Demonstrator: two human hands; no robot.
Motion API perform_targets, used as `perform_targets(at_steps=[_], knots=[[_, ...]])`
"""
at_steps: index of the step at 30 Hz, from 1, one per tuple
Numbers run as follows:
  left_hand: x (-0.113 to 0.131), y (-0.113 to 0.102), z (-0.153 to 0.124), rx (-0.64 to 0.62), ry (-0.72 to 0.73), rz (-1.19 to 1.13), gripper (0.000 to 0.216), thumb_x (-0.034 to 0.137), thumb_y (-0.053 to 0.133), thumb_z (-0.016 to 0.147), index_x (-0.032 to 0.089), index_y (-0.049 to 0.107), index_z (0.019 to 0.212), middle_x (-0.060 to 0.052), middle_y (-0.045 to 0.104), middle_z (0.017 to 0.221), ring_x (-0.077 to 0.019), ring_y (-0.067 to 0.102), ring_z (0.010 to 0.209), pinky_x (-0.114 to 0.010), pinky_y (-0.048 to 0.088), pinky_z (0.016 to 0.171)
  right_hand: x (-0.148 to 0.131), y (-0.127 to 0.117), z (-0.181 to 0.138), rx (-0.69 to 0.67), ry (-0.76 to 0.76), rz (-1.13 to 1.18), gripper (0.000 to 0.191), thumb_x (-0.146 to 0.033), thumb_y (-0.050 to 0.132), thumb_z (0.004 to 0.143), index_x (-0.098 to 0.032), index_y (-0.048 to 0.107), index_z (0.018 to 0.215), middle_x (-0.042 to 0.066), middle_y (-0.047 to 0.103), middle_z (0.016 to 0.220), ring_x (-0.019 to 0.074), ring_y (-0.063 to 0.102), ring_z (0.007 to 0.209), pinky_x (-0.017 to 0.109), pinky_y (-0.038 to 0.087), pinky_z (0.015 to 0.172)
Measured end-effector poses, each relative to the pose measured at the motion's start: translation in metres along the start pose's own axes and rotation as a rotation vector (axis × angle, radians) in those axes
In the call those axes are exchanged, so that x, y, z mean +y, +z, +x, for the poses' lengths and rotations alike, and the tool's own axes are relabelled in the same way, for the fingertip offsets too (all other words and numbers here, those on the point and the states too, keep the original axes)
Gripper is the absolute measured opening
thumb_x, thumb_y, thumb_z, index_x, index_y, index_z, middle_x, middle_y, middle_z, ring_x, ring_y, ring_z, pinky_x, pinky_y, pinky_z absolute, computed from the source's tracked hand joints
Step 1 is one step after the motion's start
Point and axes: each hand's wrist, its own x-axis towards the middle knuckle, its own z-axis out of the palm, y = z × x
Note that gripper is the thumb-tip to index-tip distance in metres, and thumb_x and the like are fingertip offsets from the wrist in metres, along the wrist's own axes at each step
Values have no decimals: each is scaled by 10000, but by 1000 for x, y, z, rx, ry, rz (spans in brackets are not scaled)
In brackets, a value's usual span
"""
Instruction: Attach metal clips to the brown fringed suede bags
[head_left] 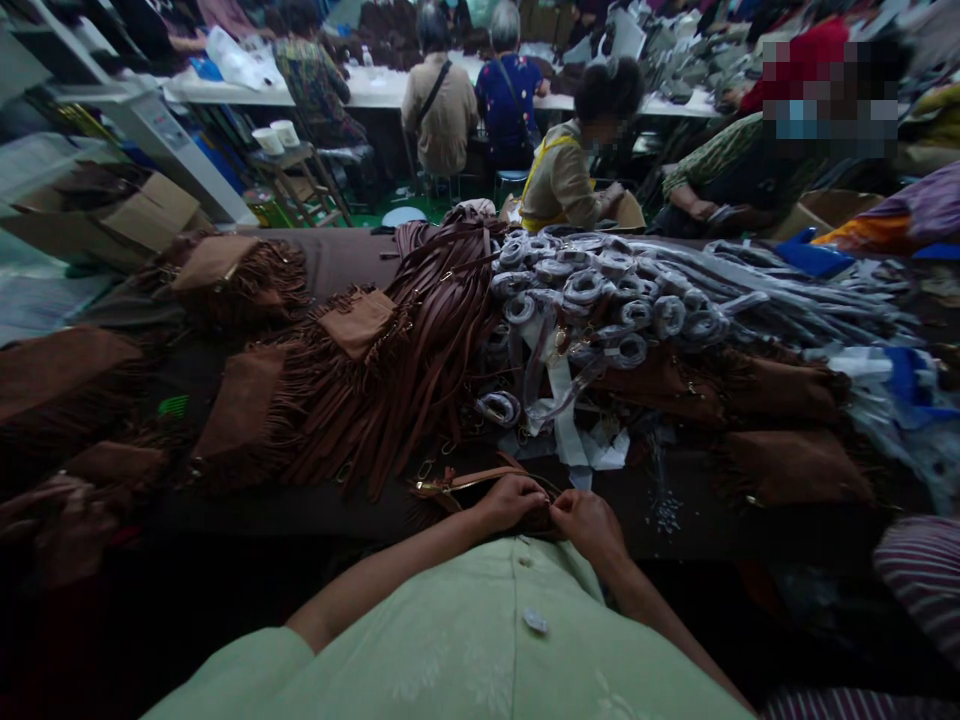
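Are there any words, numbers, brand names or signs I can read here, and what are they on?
There are none I can read.
Brown bag with the gold zip: no lettering I can make out.
White paper scraps: no lettering I can make out.
Grey post: any marking is too small and blurred to read.

Wearer's two hands (517,502), one held brown bag (452,497), one green comb (173,406), two white tubs (268,141)
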Motion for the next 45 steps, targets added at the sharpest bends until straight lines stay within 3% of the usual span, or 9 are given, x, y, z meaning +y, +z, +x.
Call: perform_targets(at_steps=[6, 10, 14, 18, 21, 30, 34, 40, 45], knots=[[-4, -7, 5, -13, -14, -83, 195, 278, 649, 672, 98, 653, 745, -37, 648, 701, -132, 568, 648, -231, 428, 622, 9, 7, 1, 12, -17, 300, 218, -379, 569, 725, -212, 709, 735, 43, 710, 724, 177, 631, 664, 253, 414, 588], [-8, -5, 8, -14, -32, -133, 153, 265, 563, 752, 115, 579, 777, -28, 641, 673, -128, 583, 616, -226, 429, 590, 17, 9, -5, -134, -113, 625, 351, -352, 494, 756, -160, 657, 1001, 47, 699, 796, 162, 610, 666, 265, 458, 611], [-6, -3, 6, 36, 26, -10, 112, 250, 488, 817, 144, 520, 804, -22, 650, 676, -137, 607, 634, -226, 429, 588, 14, 6, -12, -92, -242, 538, 296, -349, 589, 723, -196, 680, 960, 53, 669, 917, 188, 605, 862, 289, 459, 780], [-3, -1, 3, 41, 76, 122, 99, 242, 445, 856, 158, 497, 841, -15, 661, 661, -140, 620, 647, -234, 431, 623, 2, 8, -4, 123, -128, 562, 394, -500, 434, 831, -189, 671, 786, 63, 648, 800, 185, 601, 739, 280, 461, 671], [-3, -2, 2, 56, 58, 113, 120, 257, 405, 883, 165, 481, 891, -12, 658, 657, -143, 620, 634, -240, 436, 621, -2, 15, 9, 93, -6, 663, 449, -541, 432, 807, -168, 650, 928, 34, 641, 675, 160, 559, 543, 263, 419, 510], [-7, -7, 0, 104, 71, 232, 172, 295, 416, 883, 163, 523, 910, -14, 636, 748, -137, 596, 698, -229, 429, 628, 5, 25, 23, -7, -199, 518, 378, -482, 482, 817, -190, 723, 809, 46, 715, 795, 206, 634, 759, 276, 453, 691], [11, -43, 19, 81, 8, 350, 244, 350, 406, 898, 168, 539, 991, -26, 669, 800, -126, 608, 625, -222, 424, 589, 10, 29, 25, -25, -153, 476, 367, -482, 500, 799, -189, 722, 804, 46, 717, 798, 219, 637, 769, 284, 447, 686], [36, -133, 78, 601, -449, 784, 423, 495, 561, 807, 129, 569, 1018, -191, 652, 1056, -279, 617, 1006, -309, 449, 791, 10, 29, 23, -48, -149, 460, 338, -451, 490, 809, -200, 714, 772, 34, 713, 778, 212, 637, 757, 278, 430, 672], [27, -149, 113, 638, -649, 717, 637, 542, 686, 666, 124, 563, 1130, -213, 617, 1153, -321, 594, 1063, -336, 475, 792, 11, 31, 20, -70, -149, 447, 335, -442, 489, 805, -196, 710, 761, 38, 709, 767, 211, 632, 739, 279, 428, 662]])
